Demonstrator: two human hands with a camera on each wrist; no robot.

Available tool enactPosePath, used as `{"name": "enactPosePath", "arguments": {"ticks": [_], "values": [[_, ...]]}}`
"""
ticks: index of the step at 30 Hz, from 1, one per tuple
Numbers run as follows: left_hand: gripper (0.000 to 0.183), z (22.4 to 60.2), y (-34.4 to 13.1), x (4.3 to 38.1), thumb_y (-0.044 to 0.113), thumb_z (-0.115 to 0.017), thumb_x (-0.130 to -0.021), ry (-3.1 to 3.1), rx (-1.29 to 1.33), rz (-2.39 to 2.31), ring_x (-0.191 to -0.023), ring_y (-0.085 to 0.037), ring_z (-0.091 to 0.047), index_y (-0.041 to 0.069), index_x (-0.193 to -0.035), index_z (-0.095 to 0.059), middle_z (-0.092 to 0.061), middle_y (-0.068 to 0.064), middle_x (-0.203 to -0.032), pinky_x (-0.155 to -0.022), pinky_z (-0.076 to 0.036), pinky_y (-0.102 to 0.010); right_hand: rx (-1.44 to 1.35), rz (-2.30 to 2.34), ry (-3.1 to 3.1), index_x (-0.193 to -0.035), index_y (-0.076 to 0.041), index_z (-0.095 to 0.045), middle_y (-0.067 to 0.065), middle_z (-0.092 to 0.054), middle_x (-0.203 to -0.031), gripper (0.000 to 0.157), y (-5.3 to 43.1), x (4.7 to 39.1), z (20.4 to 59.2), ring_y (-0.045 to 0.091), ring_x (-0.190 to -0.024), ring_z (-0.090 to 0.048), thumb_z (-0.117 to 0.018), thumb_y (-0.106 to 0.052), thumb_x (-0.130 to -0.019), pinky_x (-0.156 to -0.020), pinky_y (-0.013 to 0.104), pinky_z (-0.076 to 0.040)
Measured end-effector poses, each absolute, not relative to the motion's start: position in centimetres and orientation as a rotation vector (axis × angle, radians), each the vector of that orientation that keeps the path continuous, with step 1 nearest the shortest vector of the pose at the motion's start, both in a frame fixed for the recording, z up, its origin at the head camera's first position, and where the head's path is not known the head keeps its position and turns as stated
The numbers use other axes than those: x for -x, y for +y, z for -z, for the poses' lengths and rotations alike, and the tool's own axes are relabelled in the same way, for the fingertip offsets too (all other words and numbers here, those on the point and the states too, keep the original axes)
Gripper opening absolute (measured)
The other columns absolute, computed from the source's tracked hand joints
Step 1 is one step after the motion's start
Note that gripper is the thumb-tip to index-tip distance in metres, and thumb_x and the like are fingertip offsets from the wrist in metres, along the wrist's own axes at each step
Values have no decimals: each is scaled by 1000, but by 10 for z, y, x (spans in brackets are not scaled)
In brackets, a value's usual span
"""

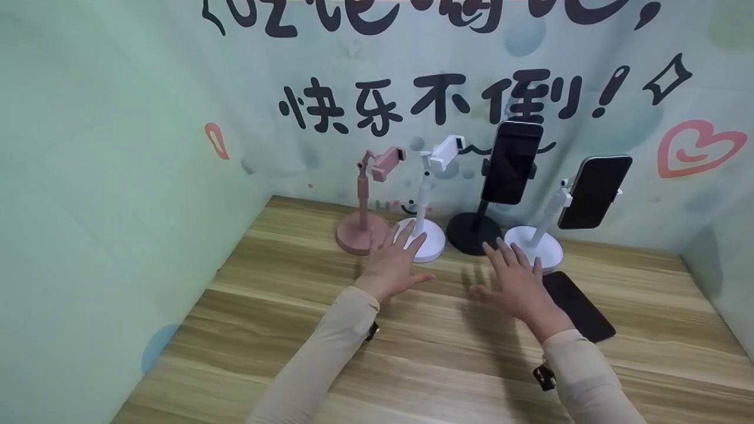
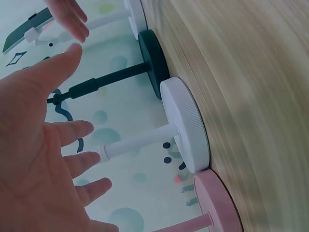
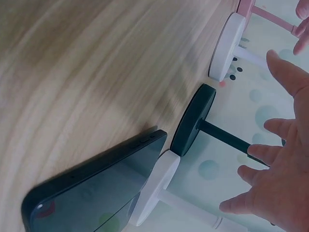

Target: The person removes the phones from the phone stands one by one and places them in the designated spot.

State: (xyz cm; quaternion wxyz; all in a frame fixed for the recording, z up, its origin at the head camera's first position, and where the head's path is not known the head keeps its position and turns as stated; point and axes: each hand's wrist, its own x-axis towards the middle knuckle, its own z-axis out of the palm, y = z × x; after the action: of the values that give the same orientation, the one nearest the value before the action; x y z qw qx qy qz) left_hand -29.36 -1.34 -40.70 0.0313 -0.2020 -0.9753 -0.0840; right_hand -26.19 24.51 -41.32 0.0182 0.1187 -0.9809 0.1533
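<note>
Four phone stands stand in a row at the back of the table: a pink stand (image 1: pixel 363 197), a white stand (image 1: pixel 435 240), a black stand (image 1: pixel 459 231) and a second white stand (image 1: pixel 552 250). Upright phones sit in the clamps of the black stand (phone (image 1: pixel 512 162)) and the right white one (phone (image 1: pixel 595 191)). My left hand (image 1: pixel 389 270) is spread in front of the pink and left white stands. With fingers apart, my right hand (image 1: pixel 521 288) hovers before the black and right white stands. Both wrist views show the palms holding nothing.
A dark phone (image 1: pixel 580 309) lies flat on the wooden table (image 1: pixel 436 365), right of my right hand and close to the right white base. A printed cloth (image 1: pixel 330 53) with writing hangs behind the stands, with pale walls on both sides.
</note>
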Motion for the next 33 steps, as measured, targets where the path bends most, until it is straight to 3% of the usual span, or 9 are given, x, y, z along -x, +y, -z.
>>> {"name": "enactPosePath", "arguments": {"ticks": [7, 19, 33], "values": [[72, 404, -12, 294, 58, -63, -91, -2967, 626, 232, -153, -28, -24, 29, -152, -40, -26, -1, -166, -123, -22, -58, -377, -438, -3021, -157, -10, -28, 23, -19, -164, 85, 245, 267, 412, 48, -150, -14, -69, -44, -91, -110, 81, -7], [65, 398, -12, 289, 49, -67, -92, -2951, 650, 287, -151, -28, -30, 26, -149, -47, -32, -2, -163, -124, -21, -56, -377, -455, -3016, -157, -11, -27, 23, -20, -164, 86, 246, 278, 409, 50, -149, -15, -70, -42, -90, -110, 82, -7], [63, 396, -16, 283, 50, -67, -92, -2922, 679, 216, -147, -28, -38, 26, -147, -49, -37, -1, -161, -122, -28, -54, -378, -431, -3012, -158, -9, -24, 25, -20, -163, 83, 246, 284, 410, 51, -148, -17, -66, -42, -94, -110, 81, -10]]}}
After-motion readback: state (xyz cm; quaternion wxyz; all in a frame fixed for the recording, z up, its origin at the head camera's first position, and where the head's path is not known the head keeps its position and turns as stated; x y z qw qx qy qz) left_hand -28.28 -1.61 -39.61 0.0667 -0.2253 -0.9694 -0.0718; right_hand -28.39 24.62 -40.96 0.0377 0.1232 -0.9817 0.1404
